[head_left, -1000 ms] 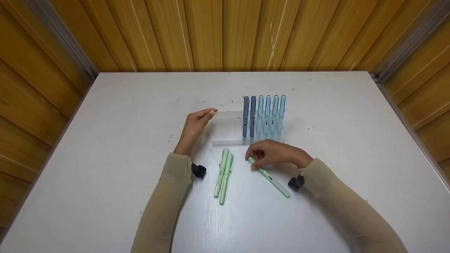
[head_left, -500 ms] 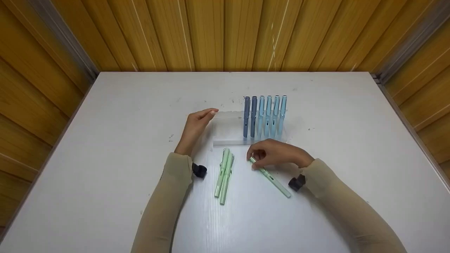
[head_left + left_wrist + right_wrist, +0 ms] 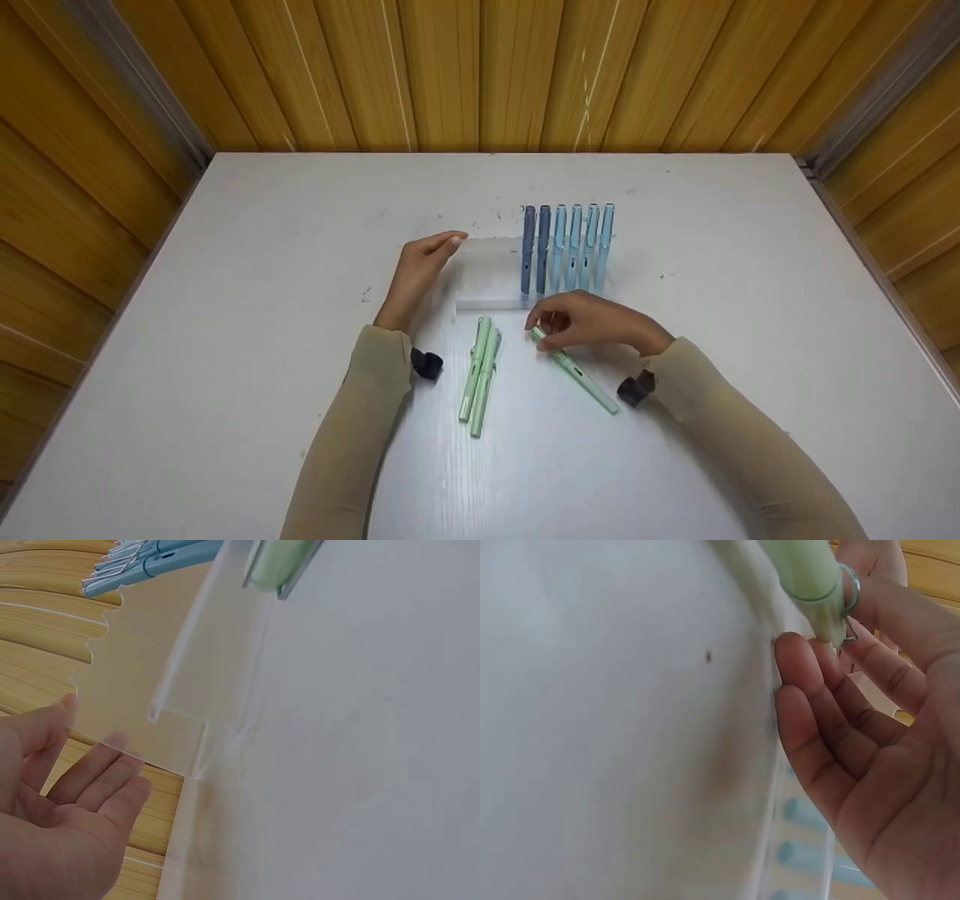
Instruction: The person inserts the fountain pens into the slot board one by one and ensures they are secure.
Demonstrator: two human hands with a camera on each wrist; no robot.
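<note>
A clear acrylic pen stand (image 3: 487, 279) has a notched back edge. My left hand (image 3: 420, 274) pinches its left upper edge between thumb and fingers; the left wrist view shows the thumb at the panel (image 3: 124, 682). In front of the stand, my right hand (image 3: 596, 322) pinches a light-green capped pen (image 3: 585, 381) near its clip end. That pen slants down to the right, its far end close over the table. Two more light-green pens (image 3: 474, 367) lie side by side between the hands. Part of the held pen's cap is hidden by fingers.
Two dark-blue pens (image 3: 528, 247) and several light-blue pens (image 3: 576, 229) lean in a row in the stand's right part. All stand on a white table (image 3: 262, 300). Yellow plank walls (image 3: 442, 75) rise behind the table's back edge and at both sides.
My right hand has risen slightly toward the stand, and the green pen it pinches has shifted the same way. My left hand stays at the stand's edge.
</note>
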